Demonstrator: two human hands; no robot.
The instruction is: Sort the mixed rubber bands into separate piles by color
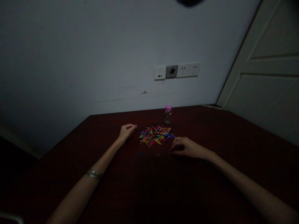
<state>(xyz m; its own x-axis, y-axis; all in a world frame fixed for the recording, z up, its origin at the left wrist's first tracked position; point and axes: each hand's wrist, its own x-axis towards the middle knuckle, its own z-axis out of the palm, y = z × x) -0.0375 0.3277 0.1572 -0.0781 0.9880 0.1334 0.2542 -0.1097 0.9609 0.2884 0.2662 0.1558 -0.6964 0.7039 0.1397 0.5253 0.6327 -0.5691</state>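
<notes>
- One heaped pile of thin multicoloured loops (154,136), too many to count; the hours below run from it.
- Three loops apart from the pile: one blue loop (140,154) near 7 o'clock, one yellow loop (157,154) at 6, one pinkish-red loop (170,151) at 5.
- One clear bottle with a pink lid (168,115), at 1 o'clock.
- Two bare hands: left hand (126,132) at 9 o'clock, right hand (184,147) between 3 and 4.
- One dark red-brown counter (112,193).
- Four square wall plates (159,73), three white, one grey, around 12 to 1.
</notes>
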